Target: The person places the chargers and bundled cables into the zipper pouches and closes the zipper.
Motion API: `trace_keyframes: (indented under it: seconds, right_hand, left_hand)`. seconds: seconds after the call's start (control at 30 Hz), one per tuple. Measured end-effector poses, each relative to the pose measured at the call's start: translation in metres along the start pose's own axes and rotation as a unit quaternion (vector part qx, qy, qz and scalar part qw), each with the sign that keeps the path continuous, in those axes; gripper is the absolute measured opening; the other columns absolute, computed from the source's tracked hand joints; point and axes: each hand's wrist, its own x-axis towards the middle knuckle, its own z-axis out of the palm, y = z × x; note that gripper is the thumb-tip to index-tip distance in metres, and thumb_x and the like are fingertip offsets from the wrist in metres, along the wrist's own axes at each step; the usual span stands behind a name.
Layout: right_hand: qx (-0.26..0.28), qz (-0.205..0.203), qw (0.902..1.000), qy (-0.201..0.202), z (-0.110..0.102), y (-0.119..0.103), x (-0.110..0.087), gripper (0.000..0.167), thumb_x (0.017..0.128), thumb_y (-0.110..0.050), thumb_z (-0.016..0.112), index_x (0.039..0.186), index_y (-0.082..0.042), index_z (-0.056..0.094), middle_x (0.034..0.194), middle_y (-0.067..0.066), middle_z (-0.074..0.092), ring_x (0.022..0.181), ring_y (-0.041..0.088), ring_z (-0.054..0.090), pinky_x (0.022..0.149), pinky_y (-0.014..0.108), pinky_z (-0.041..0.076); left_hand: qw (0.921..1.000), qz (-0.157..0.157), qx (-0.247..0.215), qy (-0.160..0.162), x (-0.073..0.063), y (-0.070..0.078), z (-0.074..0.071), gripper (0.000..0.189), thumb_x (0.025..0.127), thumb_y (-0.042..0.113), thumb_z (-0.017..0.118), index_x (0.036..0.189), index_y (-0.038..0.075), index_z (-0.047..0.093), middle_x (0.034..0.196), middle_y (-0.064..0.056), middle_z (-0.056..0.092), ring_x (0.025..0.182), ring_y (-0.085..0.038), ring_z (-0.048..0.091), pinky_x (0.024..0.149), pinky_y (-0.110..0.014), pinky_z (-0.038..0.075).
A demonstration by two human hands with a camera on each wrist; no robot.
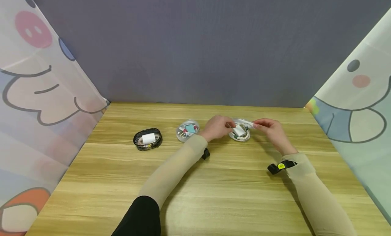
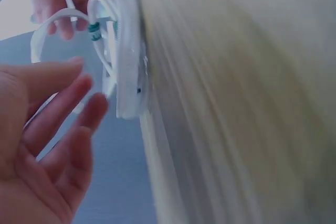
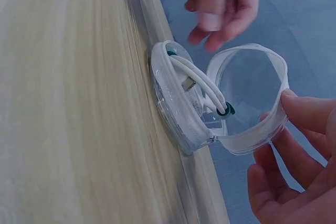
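A round transparent zip case [image 3: 181,124] with white trim rests on the table, its lid [image 3: 247,144] swung up. Inside are a white charger plug [image 1: 239,130] and a coiled white cable [image 3: 198,74] with dark green ties. My right hand [image 1: 272,130] pinches the lid's rim between thumb and fingers. On the other side, my left hand [image 1: 217,127] hovers beside the case with loosely bent fingers and nothing between them. The right wrist view shows a gap between those fingers and the case.
Left of my left hand stands another round transparent case [image 1: 182,139] with a light-blue block and cable. Farther left lies a black-trimmed oval case [image 1: 138,147] holding a white plug. A grey panel [image 1: 195,52] rises behind the wooden table [image 1: 232,195]; printed cloths flank it.
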Motion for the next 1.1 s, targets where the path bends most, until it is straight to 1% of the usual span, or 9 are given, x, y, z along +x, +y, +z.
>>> trace_keyframes:
  seconds: [0.1,0.2,0.3,0.4,0.6,0.77,0.87,1.0,1.1]
  right_hand:
    - [-0.007,-0.003,1.0000,0.003,0.000,0.000,-0.001,0.037,0.097,-0.021,0.068,0.120,0.007,0.066,0.098,-0.012,0.069,0.097,0.009,0.057,0.089,0.030,0.043]
    - [-0.020,-0.009,0.9997,0.008,0.001,0.000,-0.002,0.036,0.097,-0.024,0.068,0.118,0.005,0.067,0.098,-0.012,0.069,0.099,0.010,0.057,0.088,0.026,0.042]
    - [-0.037,-0.016,0.9991,0.010,0.001,0.000,-0.003,0.035,0.096,-0.025,0.069,0.117,0.003,0.069,0.100,-0.007,0.070,0.099,0.012,0.058,0.088,0.026,0.042]
    - [-0.054,-0.016,0.9984,0.004,0.002,0.000,-0.003,0.034,0.096,-0.028,0.069,0.116,0.000,0.071,0.107,0.000,0.071,0.102,0.011,0.058,0.090,0.028,0.042]
    - [-0.077,-0.030,0.9964,-0.017,0.004,-0.002,-0.006,0.032,0.094,-0.027,0.071,0.114,-0.002,0.074,0.123,0.013,0.067,0.112,0.014,0.058,0.093,0.021,0.043]
    - [-0.070,-0.053,0.9946,-0.054,0.005,-0.005,-0.008,0.024,0.093,-0.016,0.072,0.108,0.003,0.075,0.133,0.018,0.061,0.120,0.028,0.056,0.088,0.014,0.044]
    - [-0.068,-0.052,0.9931,-0.080,0.006,-0.004,-0.009,0.021,0.093,-0.011,0.071,0.107,0.005,0.075,0.142,0.019,0.053,0.130,0.035,0.048,0.087,0.011,0.043]
    - [-0.084,-0.046,0.9905,-0.099,0.006,0.000,-0.009,0.021,0.093,-0.012,0.071,0.106,0.004,0.075,0.150,0.019,0.043,0.140,0.040,0.034,0.102,0.026,0.041]
    - [-0.080,-0.033,0.9904,-0.108,0.006,0.002,-0.009,0.023,0.093,-0.014,0.072,0.107,0.004,0.075,0.153,0.019,0.041,0.141,0.041,0.033,0.107,0.040,0.039]
  left_hand:
    - [0.9964,-0.017,-0.070,0.044,0.002,-0.004,0.000,0.013,0.095,0.021,0.070,0.107,0.018,0.073,0.100,0.008,0.070,0.087,-0.005,0.063,0.072,-0.021,0.051]
    - [0.9917,-0.033,-0.107,0.064,0.004,-0.007,0.001,0.026,0.094,0.022,0.071,0.119,0.016,0.069,0.116,0.005,0.067,0.096,-0.009,0.065,0.077,-0.023,0.053]
    - [0.9893,-0.055,-0.128,0.044,0.004,-0.008,0.002,0.041,0.094,0.024,0.072,0.134,0.017,0.062,0.133,0.003,0.061,0.107,-0.014,0.065,0.084,-0.026,0.053]
    - [0.9859,-0.068,-0.152,0.021,0.003,-0.010,0.004,0.045,0.095,0.024,0.071,0.138,0.019,0.060,0.138,0.002,0.059,0.112,-0.017,0.064,0.088,-0.027,0.053]
    - [0.9861,-0.069,-0.150,0.021,0.004,-0.016,0.006,0.034,0.095,0.028,0.070,0.129,0.024,0.067,0.131,0.002,0.064,0.109,-0.017,0.065,0.087,-0.028,0.052]
    - [0.9852,-0.073,-0.155,0.005,0.005,-0.017,0.006,0.032,0.093,0.030,0.072,0.124,0.024,0.070,0.135,0.000,0.061,0.110,-0.019,0.065,0.088,-0.029,0.052]
    - [0.9834,-0.080,-0.162,-0.017,0.005,-0.018,0.007,0.032,0.092,0.031,0.074,0.123,0.027,0.071,0.137,0.002,0.059,0.112,-0.017,0.063,0.087,-0.030,0.052]
    - [0.9833,-0.080,-0.159,-0.037,0.002,-0.017,0.006,0.028,0.091,0.031,0.074,0.119,0.029,0.074,0.134,0.007,0.061,0.111,-0.015,0.062,0.087,-0.033,0.052]
    - [0.9843,-0.073,-0.155,-0.044,0.001,-0.016,0.004,0.022,0.092,0.030,0.074,0.113,0.027,0.075,0.130,0.007,0.062,0.107,-0.013,0.063,0.084,-0.032,0.053]
